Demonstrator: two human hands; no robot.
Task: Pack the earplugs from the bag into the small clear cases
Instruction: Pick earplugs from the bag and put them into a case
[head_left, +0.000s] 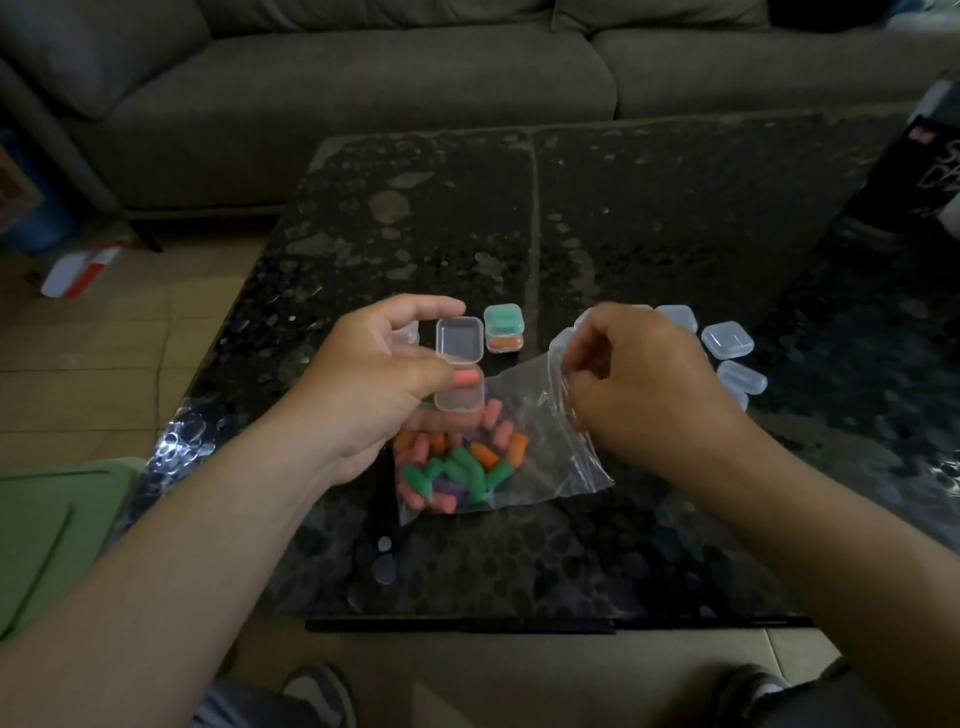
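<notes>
Two shoes (322, 693) sit at the bottom edge of the frame, and two bare forearms reach up from the lower corners over a dark speckled tabletop (649, 208).

At centre, the left hand (374, 384) holds a small open case (460, 400) with its lid tipped up. Its fingers curl round the case and the thumb presses a pink earplug (466, 378) at the rim.

Right of centre, the right hand (639, 384) has its fingers pressed together, pinching the mouth edge of the clear bag (540, 415). The bag lies on the tabletop just below both hands. A heap of green, orange, pink and purple earplugs (457, 467) fills its lower left corner.

Above the open case is a stack of two filled cases (503, 328), one with green plugs and one with orange. Several shut empty cases (727, 339) wait at right.

The packing looks to be in its early stages: two cases are done, a third is being filled, and most of the plugs are still in the bag.
</notes>
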